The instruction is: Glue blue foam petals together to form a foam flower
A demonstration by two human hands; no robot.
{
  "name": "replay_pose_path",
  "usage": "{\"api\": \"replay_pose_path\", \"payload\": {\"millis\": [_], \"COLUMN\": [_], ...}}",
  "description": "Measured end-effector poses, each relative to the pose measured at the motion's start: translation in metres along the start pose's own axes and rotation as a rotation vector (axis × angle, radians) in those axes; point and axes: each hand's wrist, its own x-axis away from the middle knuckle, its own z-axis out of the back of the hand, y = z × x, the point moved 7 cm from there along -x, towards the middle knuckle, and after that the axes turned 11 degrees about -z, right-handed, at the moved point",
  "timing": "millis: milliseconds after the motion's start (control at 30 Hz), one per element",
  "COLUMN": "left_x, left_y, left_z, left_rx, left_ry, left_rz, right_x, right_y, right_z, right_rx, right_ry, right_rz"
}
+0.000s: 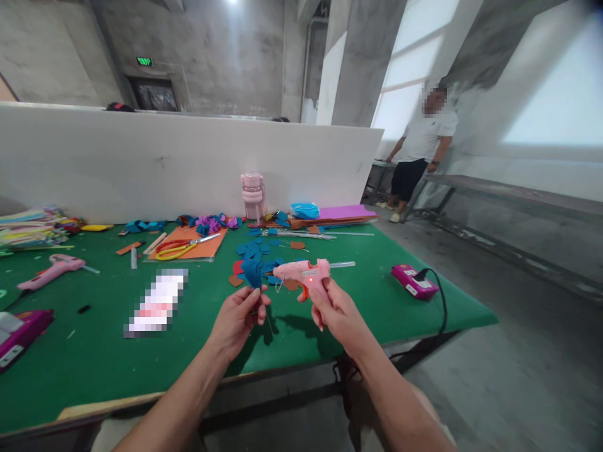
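Pinched in my left hand is a blue felt flower on a thin wire stem that hangs below my fingers. My right hand is wrapped round the handle of a pink hot glue gun, whose small light glows orange. The gun's nozzle points left and is at the flower's right side; I cannot tell whether it touches. A clear glue stick sticks out of the gun's back. Cut blue felt pieces lie scattered on the green table just beyond my hands, with some brown and red ones.
Red-and-yellow scissors lie on an orange sheet. A second pink glue gun rests at left. A magenta power box with a black cable stands at right. A pink bottle stands by the white partition. A person stands beyond.
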Motion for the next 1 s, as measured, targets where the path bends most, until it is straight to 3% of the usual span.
{"api": "replay_pose_path", "payload": {"millis": [200,467,567,700,867,1000], "left_x": [0.000,0.001,0.000,0.000,-0.001,0.000], "left_y": [-0.002,-0.008,-0.009,-0.009,-0.006,-0.003], "left_z": [-0.003,-0.012,-0.015,-0.016,-0.014,-0.014], "left_rx": [0.099,0.196,0.219,0.240,0.244,0.244], "left_ry": [-0.016,-0.064,-0.076,-0.095,-0.078,-0.075], "left_rz": [0.028,0.066,0.064,0.058,0.052,0.047], "right_x": [-0.007,-0.010,-0.015,-0.029,-0.045,-0.046], "right_y": [0.009,0.027,0.033,0.043,0.065,0.075], "right_z": [0.008,0.014,0.029,0.067,0.111,0.130], "right_rx": [-0.246,-0.253,-0.144,0.176,0.425,0.686], "right_ry": [-0.055,-0.082,0.000,0.183,0.312,0.426], "right_rz": [-0.105,-0.220,-0.218,-0.180,-0.234,-0.273]}}
